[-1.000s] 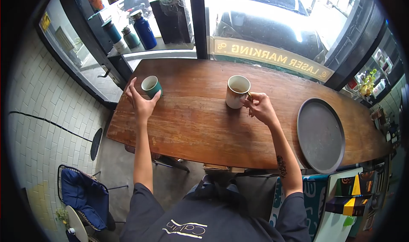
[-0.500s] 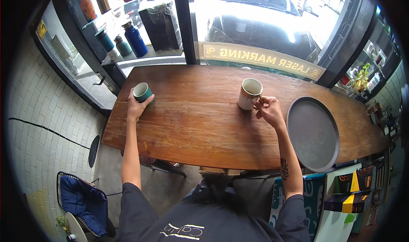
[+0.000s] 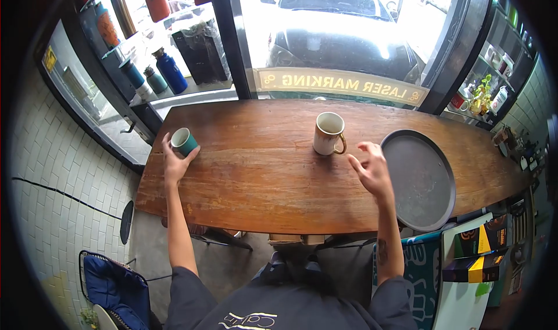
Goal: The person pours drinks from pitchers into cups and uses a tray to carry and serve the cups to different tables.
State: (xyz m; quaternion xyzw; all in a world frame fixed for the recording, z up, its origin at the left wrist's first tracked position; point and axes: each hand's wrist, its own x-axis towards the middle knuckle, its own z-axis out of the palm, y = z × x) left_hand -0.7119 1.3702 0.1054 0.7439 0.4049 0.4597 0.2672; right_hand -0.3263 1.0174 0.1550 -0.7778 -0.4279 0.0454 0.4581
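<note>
Left grip (image 3: 175, 165) around pale-lined green cup (image 3: 186, 145), clamping unclear; right grip (image 3: 374, 172) apart beside pale-lined mug (image 3: 325, 138)

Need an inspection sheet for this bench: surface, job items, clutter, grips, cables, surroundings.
Surface: wooden table, worn patches toward its near left edge.
Job's things: green cup and white-brown mug, both upright, well apart; mug handle faces right.
Clutter: round dark tray toward the right side.
Grips: left grip curved around the cup, firmness unclear; right grip open, apart from the mug, beside its handle.
Cables: nothing seen on the table; thin dark line against the left wall, can't tell whether it's a cable.
Surroundings: window with reversed lettering, car outside, blue bottle on a shelf, blue-cushioned chair lower left.
</note>
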